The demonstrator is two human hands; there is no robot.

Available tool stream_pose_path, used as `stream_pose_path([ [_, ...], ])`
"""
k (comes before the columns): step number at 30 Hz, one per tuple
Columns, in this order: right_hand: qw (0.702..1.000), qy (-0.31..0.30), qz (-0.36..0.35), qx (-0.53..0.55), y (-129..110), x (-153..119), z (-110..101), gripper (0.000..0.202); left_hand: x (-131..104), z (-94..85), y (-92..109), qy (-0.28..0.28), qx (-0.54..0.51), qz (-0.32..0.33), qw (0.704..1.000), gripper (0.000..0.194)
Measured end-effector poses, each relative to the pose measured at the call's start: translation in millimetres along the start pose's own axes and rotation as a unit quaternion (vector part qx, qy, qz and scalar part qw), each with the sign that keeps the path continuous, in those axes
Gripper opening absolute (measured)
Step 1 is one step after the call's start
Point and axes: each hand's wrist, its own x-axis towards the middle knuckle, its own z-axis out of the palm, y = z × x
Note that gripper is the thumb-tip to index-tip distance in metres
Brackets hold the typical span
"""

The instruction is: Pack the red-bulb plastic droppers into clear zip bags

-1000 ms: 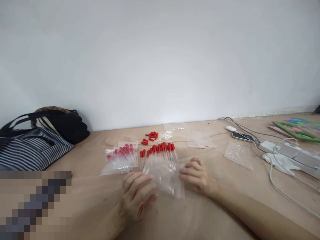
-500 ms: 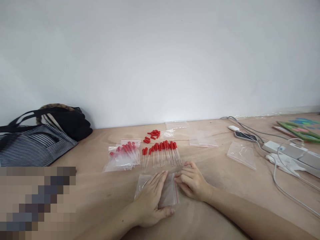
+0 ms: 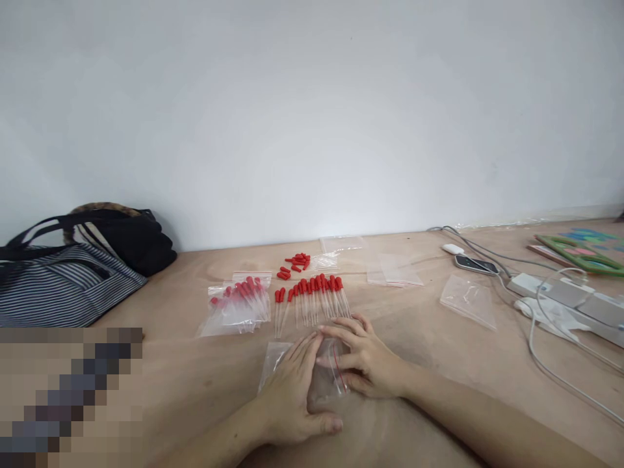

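Observation:
A clear zip bag [image 3: 325, 383] with a red line along its right edge lies flat in front of me. My left hand [image 3: 292, 390] rests on its left part, fingers stretched and thumb apart, holding nothing. From the right, my right hand [image 3: 363, 361] reaches over the red-lined edge with its fingers spread on the plastic and its thumb by that edge. Just beyond the hands is a row of droppers [image 3: 316, 299] with red bulbs and clear stems. Left of the row, filled zip bags [image 3: 238, 305] with more red-bulbed droppers overlap in a pile.
Loose red bulbs [image 3: 297, 261] and clear tubes [image 3: 324, 262] lie behind the droppers. Flat clear bags [image 3: 394, 270] and another bag [image 3: 468, 302] are on the right, near a phone-like device [image 3: 476, 264], cables and a power strip [image 3: 575, 296]. A striped bag [image 3: 68, 286] stands at left.
My right hand has shifted left onto the zip bag, its fingers now spread over the red-lined edge and its fingertips near my left hand. My left hand stays on the bag.

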Motion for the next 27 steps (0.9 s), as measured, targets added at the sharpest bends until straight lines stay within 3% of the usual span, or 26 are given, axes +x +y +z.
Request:
stream_pose_path([
  [4,0.999,-0.028,0.019,-0.002,2.3,3.9,-3.8,0.047,7.9,-7.6,4.3,0.038,0.015,-0.001,0.999,0.098],
  [7,0.999,-0.034,0.017,0.003,4.5,4.6,-3.7,0.043,12.7,-11.0,6.5,0.068,0.005,-0.004,0.998,0.088],
  [12,0.999,-0.022,0.02,0.043,4.4,4.4,-0.5,0.036,11.6,-9.1,7.7,0.039,0.0,0.012,0.999,0.099],
  [16,0.996,-0.001,0.003,0.089,10.0,3.9,-3.8,0.025,9.4,-3.7,4.0,0.036,-0.003,-0.012,0.999,0.091],
  [20,0.996,0.031,0.033,0.077,43.4,5.9,-8.5,0.017,8.9,2.7,-3.1,0.04,-0.012,-0.022,0.999,0.091],
  [23,0.992,0.067,0.084,-0.073,80.4,12.9,-6.2,0.029,8.6,6.4,-7.0,0.049,-0.01,-0.027,0.998,0.094],
  [27,0.976,0.025,0.031,-0.215,113.7,27.8,0.0,0.026,8.3,7.8,-8.0,0.052,-0.012,-0.029,0.998,0.096],
])
